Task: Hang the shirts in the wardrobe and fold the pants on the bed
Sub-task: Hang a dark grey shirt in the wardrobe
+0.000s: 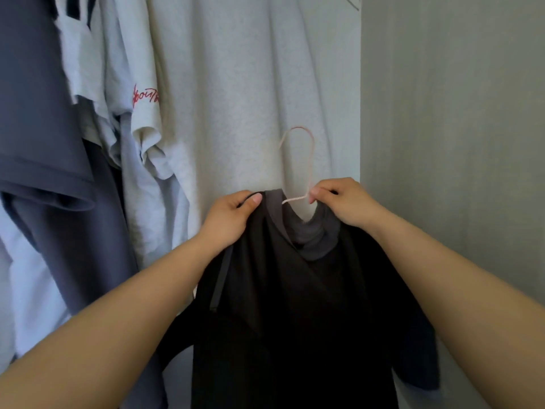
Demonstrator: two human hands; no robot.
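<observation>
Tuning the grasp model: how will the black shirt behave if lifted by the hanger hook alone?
Likely floppy: the black shirt hangs in soft folds below the left hand gripping its collar. Probably light: the right hand merely pinches the thin pink hanger. It may slip sideways; the neck sags loosely.

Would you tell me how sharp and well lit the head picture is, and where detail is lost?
Head view: light soft and dim, no glare. Head view: hanger, left hand and right hand fairly sharp, striped shirt at top left smeared. Head view: black shirt so dark its folds barely show; wide lens swells the forearms at the bottom corners.
</observation>
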